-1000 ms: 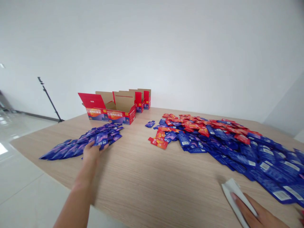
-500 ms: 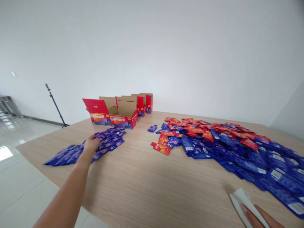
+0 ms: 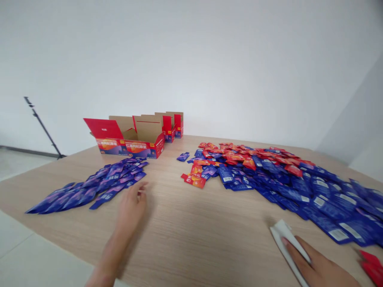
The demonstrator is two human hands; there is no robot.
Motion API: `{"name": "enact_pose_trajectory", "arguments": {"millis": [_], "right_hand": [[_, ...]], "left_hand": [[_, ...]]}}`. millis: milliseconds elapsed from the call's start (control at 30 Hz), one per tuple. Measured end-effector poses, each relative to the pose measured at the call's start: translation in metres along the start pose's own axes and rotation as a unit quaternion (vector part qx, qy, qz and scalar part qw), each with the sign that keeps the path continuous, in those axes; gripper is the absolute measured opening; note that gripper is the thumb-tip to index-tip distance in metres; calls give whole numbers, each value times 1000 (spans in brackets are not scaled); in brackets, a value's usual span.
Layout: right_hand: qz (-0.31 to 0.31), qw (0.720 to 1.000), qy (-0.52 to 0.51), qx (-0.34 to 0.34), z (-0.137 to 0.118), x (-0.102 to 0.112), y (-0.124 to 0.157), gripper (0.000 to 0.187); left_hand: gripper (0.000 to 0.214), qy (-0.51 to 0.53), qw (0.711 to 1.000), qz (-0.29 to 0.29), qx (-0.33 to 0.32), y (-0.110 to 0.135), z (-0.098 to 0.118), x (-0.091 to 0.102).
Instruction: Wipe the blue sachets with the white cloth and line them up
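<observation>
My left hand (image 3: pixel 133 205) hovers low over the table, just right of a fanned row of blue-purple pouches (image 3: pixel 104 179). Its fingers are loosely bent and apart, with nothing between them. At the lower right, my right hand (image 3: pixel 321 263) grips a folded white cloth (image 3: pixel 283 235) between thumb and fingers, close to the tabletop. Whether it is fabric or paper I cannot tell. Beyond that hand spreads a large heap of blue pouches (image 3: pixel 299 195), with red pouches (image 3: pixel 236 153) mostly along its far side.
Red open-topped cartons (image 3: pixel 143 149) stand at the back left of the wooden table (image 3: pixel 191 235). One blue pouch (image 3: pixel 182 156) lies apart, near a red pouch (image 3: pixel 194 180). A blurred red item (image 3: pixel 372 265) is at the right edge. A black stand (image 3: pixel 44 127) rises beyond the table.
My left hand has left the fanned pouches and moved right and nearer me. My right hand still grips the cloth, now further into view. The whole view has shifted, with table items appearing further left.
</observation>
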State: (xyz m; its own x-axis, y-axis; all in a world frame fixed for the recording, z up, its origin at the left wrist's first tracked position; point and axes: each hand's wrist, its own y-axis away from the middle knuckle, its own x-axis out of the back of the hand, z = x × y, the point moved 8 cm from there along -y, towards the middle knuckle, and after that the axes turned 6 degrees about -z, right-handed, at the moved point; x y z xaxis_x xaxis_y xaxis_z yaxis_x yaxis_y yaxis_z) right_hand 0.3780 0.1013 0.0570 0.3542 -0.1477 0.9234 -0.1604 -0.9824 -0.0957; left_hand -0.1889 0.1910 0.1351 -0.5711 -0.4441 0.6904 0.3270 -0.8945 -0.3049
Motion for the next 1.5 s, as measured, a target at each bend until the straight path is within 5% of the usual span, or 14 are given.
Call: {"name": "enact_pose_trajectory", "arguments": {"millis": [100, 233, 333, 533, 700, 833, 1100, 1300, 1400, 1500], "right_hand": [[-54, 993, -22, -100, -22, 25, 11, 57], [-3, 992, -101, -71, -25, 69, 9, 51], [101, 985, -34, -137, 31, 106, 5, 45], [136, 949, 59, -280, 150, 143, 4, 43], [125, 923, 114, -346, 201, 147, 2, 74], [84, 922, 133, -355, 216, 139, -4, 58], [70, 929, 112, -345, 200, 135, 0, 41], [147, 916, -13, -373, 180, 167, 14, 36], [171, 919, -139, -327, 142, 168, 20, 41], [154, 920, -262, -248, 69, 140, 34, 45]], "left_hand": [[35, 59, 988, -114, -83, 54, 51, -57], [39, 99, 969, -195, -117, 99, 86, -90], [39, 97, 970, -199, -105, 103, 89, -96], [37, 92, 973, -192, -85, 99, 77, -102], [35, 95, 973, -191, -85, 98, 70, -105], [36, 86, 971, -206, -90, 97, 73, -105], [33, 85, 965, -215, -121, 99, 66, -113], [31, 81, 964, -216, -131, 100, 69, -111], [34, 100, 962, -224, -121, 105, 75, -110], [41, 175, 941, -273, -92, 122, 88, -119]]}}
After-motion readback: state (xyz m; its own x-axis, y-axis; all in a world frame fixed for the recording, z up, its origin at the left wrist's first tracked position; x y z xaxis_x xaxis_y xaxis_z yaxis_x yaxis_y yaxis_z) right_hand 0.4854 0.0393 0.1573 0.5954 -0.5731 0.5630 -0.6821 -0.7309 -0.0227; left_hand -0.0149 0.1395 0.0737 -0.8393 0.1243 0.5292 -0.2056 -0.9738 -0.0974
